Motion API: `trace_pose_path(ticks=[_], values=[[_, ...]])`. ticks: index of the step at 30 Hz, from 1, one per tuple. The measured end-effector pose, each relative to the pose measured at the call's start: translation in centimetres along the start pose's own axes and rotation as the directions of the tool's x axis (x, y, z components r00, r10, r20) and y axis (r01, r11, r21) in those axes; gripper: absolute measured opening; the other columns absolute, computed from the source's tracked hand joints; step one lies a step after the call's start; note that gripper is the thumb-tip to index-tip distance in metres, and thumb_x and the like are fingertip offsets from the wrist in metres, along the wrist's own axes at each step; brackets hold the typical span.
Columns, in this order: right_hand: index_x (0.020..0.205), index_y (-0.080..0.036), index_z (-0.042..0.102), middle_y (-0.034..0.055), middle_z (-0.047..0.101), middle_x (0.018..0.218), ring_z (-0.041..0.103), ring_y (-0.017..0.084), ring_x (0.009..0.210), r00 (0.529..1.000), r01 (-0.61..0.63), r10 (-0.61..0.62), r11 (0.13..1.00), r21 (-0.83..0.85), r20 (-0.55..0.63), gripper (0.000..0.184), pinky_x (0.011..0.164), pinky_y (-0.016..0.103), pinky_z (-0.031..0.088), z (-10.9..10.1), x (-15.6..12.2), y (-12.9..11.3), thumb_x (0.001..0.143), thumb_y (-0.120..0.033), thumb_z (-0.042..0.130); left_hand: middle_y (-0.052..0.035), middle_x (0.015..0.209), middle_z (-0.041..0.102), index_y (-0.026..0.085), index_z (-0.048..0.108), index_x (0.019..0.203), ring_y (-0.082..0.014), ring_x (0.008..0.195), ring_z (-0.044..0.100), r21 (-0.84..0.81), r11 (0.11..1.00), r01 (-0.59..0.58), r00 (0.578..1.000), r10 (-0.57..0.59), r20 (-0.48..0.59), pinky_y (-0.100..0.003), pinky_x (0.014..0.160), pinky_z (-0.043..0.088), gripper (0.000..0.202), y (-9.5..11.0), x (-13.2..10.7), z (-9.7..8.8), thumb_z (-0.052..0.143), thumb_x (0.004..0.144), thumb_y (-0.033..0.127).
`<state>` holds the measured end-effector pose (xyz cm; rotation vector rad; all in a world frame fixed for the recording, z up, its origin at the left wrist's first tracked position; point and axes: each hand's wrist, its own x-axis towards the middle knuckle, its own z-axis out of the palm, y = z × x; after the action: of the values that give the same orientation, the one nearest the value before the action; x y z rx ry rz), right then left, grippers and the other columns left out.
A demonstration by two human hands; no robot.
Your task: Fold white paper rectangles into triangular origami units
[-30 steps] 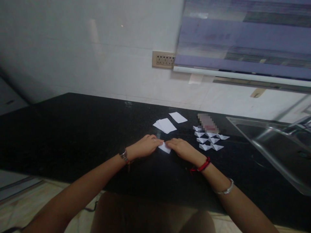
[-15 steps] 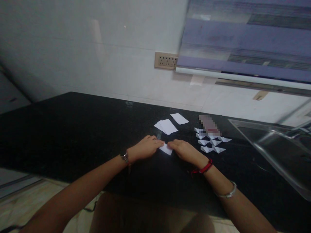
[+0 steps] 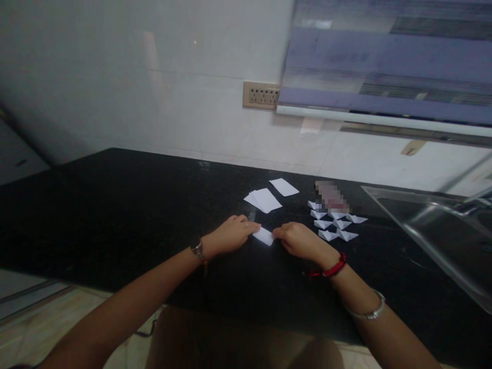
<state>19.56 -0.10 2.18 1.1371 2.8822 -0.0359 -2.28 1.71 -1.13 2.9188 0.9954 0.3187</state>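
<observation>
A small folded white sheet of paper [image 3: 263, 236] lies on the dark countertop between my hands. My left hand [image 3: 233, 233] has its fingers closed at the paper's left end, the thumb pressing the upper corner. At the right end, my right hand [image 3: 295, 237] pinches the edge between thumb and curled fingers. Several folded white paper boats [image 3: 341, 224] stand in rows to the right of my right hand. Beyond the hands is a fanned stack of white paper sheets [image 3: 266, 199], with a separate white sheet [image 3: 284, 187] behind it.
A blurred-out pinkish rectangular object [image 3: 331, 196] lies behind the folded papers. The metal sink [image 3: 403, 220] is set into the counter at the right. A wall socket [image 3: 261, 96] and a purple striped blind [image 3: 384, 61] are above the black countertop [image 3: 115, 220].
My right hand has slid rightward along the paper to its right end, uncovering more of the sheet. My left hand has stayed in place.
</observation>
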Motion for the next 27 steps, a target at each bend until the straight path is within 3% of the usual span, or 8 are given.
trace_pose_path(ticks=[7,11,14,20,27], values=[[0.071,-0.012,0.060,0.0084,0.060,0.073,0.054,0.016,0.071,0.998,0.003,-0.006,0.999,-0.048,-0.062,0.019,0.069,0.027,0.038,0.2,-0.1,0.3,0.075,-0.010,0.042,0.0009,0.116,0.051,0.024,0.044,0.114,-0.0150,0.089,0.044,-0.057,0.998,-0.010,1.000,0.010,-0.001,-0.026,0.077,0.033,0.038,0.0,-0.2,-0.3,0.036,0.081,0.008],[0.086,-0.013,0.059,0.0076,0.060,0.083,0.052,0.016,0.081,0.980,0.005,0.009,0.997,0.071,-0.197,0.020,0.074,0.027,0.039,0.5,0.2,0.4,0.079,-0.012,0.041,0.0003,0.119,0.048,0.024,0.043,0.116,-0.0158,0.097,0.042,-0.075,0.997,-0.023,1.000,0.022,-0.010,-0.029,0.082,0.032,0.036,-0.4,-0.4,0.0,0.034,0.084,0.012],[0.098,-0.014,0.056,0.0074,0.058,0.093,0.050,0.016,0.089,0.971,0.050,-0.007,0.983,0.174,-0.238,0.022,0.077,0.028,0.039,1.0,0.5,0.1,0.081,-0.023,0.045,-0.0015,0.119,0.047,0.025,0.045,0.114,-0.0168,0.102,0.040,-0.066,0.998,-0.025,0.999,0.024,-0.026,-0.032,0.086,0.031,0.032,-0.8,-0.4,0.4,0.036,0.085,0.017],[0.091,-0.016,0.060,0.0072,0.057,0.092,0.050,0.016,0.088,0.975,0.087,-0.041,0.975,0.206,-0.217,0.018,0.078,0.028,0.040,1.7,0.9,-0.5,0.080,-0.025,0.048,-0.0047,0.108,0.050,0.022,0.049,0.109,-0.0163,0.099,0.042,-0.109,0.994,0.012,0.996,-0.021,-0.082,-0.032,0.085,0.034,0.028,-0.9,-0.2,0.1,0.037,0.084,0.021],[0.085,-0.012,0.060,0.0099,0.057,0.087,0.051,0.016,0.084,0.987,0.016,-0.004,0.997,0.076,-0.161,0.018,0.074,0.026,0.042,1.4,1.0,-1.7,0.081,-0.015,0.043,-0.0047,0.095,0.053,0.019,0.058,0.088,-0.0158,0.093,0.044,-0.151,0.989,-0.011,0.996,-0.003,-0.093,-0.030,0.083,0.036,0.018,-0.8,-0.1,-0.3,0.042,0.083,0.025]])
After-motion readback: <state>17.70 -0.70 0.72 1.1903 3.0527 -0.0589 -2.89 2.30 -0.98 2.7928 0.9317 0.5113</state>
